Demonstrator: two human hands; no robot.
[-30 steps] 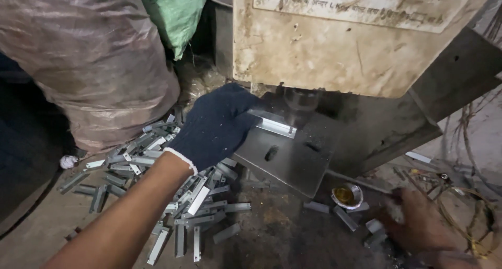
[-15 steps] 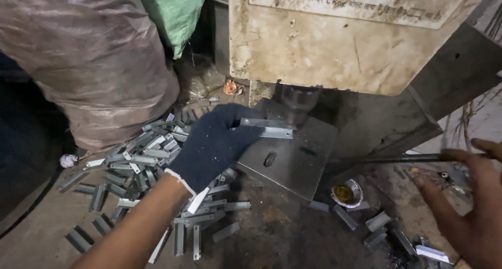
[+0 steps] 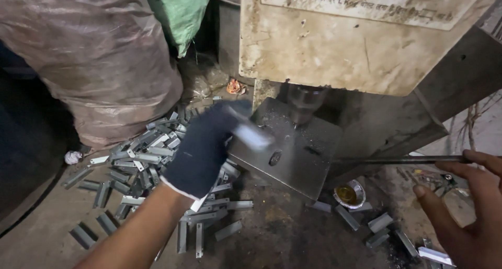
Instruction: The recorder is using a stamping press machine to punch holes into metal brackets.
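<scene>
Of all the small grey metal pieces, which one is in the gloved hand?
The blurred piece in the left hand, over the press's steel plate. The other pieces lie on the floor, in the heap beside the glove.

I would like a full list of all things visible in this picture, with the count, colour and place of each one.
Small grey metal channel pieces: many, heaped on the floor, left of centre; a few more lower right.
Flat grey steel plate: one, under the machine.
Worn beige machine housing: one, top right.
Long dark metal lever: one, right.
Brownish plastic sack: one, top left.
Green sack: one, top centre.
Small round tin with yellow contents: one, below plate.
Left hand: dark blue glove, holds a blurred piece at the plate edge.
Right hand: bare, open, by the lever.
</scene>
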